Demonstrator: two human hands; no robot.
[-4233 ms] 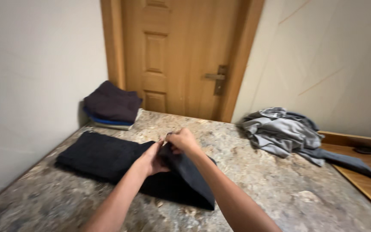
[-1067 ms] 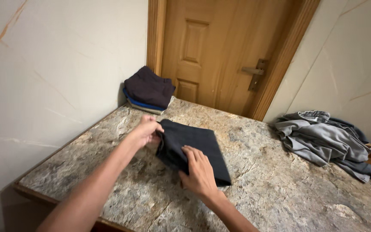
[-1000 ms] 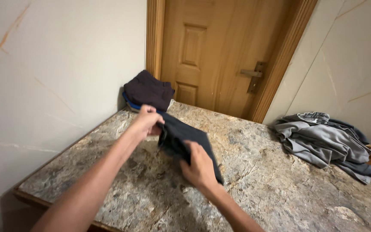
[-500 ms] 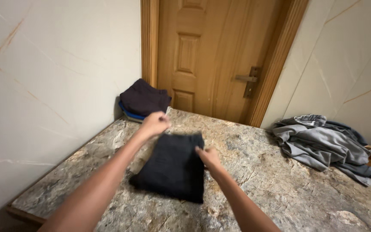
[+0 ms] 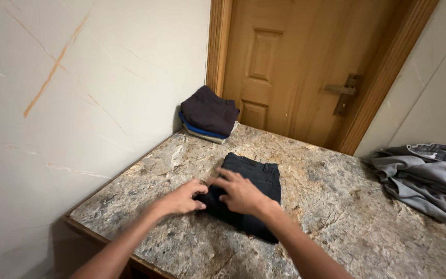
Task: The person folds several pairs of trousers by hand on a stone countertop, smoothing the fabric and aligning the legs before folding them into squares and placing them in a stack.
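Note:
A folded black pair of trousers (image 5: 256, 175) lies flat on the speckled stone tabletop (image 5: 331, 206), its waistband turned toward the door. My left hand (image 5: 180, 197) grips the near left edge of the fold. Flat on top of the near part rests my right hand (image 5: 241, 194), fingers spread and pressing down on the cloth.
A stack of folded clothes (image 5: 210, 113), dark on top with blue and white below, sits in the far left corner by the wall. A heap of grey garments (image 5: 429, 175) lies at the right. A wooden door (image 5: 305, 67) stands behind the table. The table's front edge (image 5: 104, 237) is close on the left.
The black trousers went from a long strip to a compact fold, were lifted and turned, and now lie flat. Both hands have come down onto its near end.

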